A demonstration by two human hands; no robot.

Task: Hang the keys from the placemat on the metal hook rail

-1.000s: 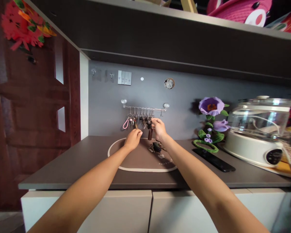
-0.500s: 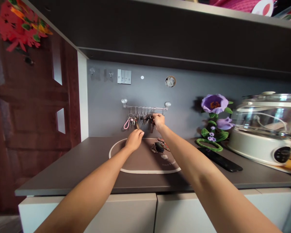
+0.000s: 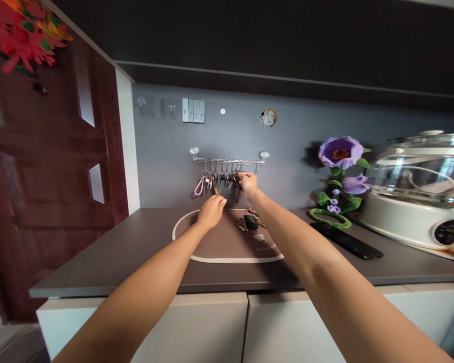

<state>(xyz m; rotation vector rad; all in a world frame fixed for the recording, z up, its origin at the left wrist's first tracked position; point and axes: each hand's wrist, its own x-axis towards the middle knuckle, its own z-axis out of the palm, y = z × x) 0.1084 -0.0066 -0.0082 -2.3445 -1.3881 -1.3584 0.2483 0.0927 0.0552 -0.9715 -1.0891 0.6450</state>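
Note:
Several bunches of keys (image 3: pixel 224 180) hang from the hooks of a clear wall rack (image 3: pixel 229 161), one with a pink loop strap (image 3: pixel 199 187). My right hand (image 3: pixel 248 184) is closed in a pinch at the rack's right part, on a bunch of dark keys (image 3: pixel 237 192). My left hand (image 3: pixel 212 210) is lower, above the mat, with fingers curled and thumb pressed in; what they hold, if anything, is hidden. A braided key strap (image 3: pixel 215 187) hangs just above it. More keys with a black fob (image 3: pixel 250 222) lie on the brown mat (image 3: pixel 227 247).
The mat lies on a dark countertop (image 3: pixel 136 252) under a low cabinet (image 3: pixel 268 45). To the right are a black phone-like slab (image 3: pixel 348 242), purple fabric flowers (image 3: pixel 340 154) and a white appliance with a clear top (image 3: pixel 404 217). A wooden door (image 3: pixel 56 186) stands at the left.
The view has tilted down a little and shifted, so the shelf items at the top right are out of sight. Both hands keep nearly the same places by the rack.

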